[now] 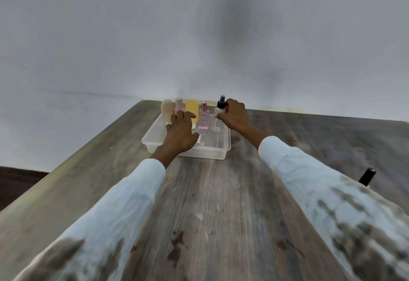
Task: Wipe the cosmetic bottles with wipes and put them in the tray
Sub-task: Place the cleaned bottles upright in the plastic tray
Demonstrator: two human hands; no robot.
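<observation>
A clear plastic tray (199, 154) sits at the far end of the wooden table. Along its back wall stand a beige item (167, 108), a pink bottle (178, 104), a yellow bottle (192, 107) and a small pink perfume bottle (203, 119). My right hand (234, 115) grips a clear spray bottle (219, 110) with a black nozzle, upright at the tray's right end. My left hand (181, 132) reaches over the tray with fingers stretched out, its fingertips at the yellow bottle. A bit of white wipe (201, 139) shows beside its thumb.
A black-capped item (367, 176) pokes up behind my right sleeve at the table's right side. The table's left edge (73, 167) runs diagonally, with dark floor beyond it. A plain wall stands behind the tray.
</observation>
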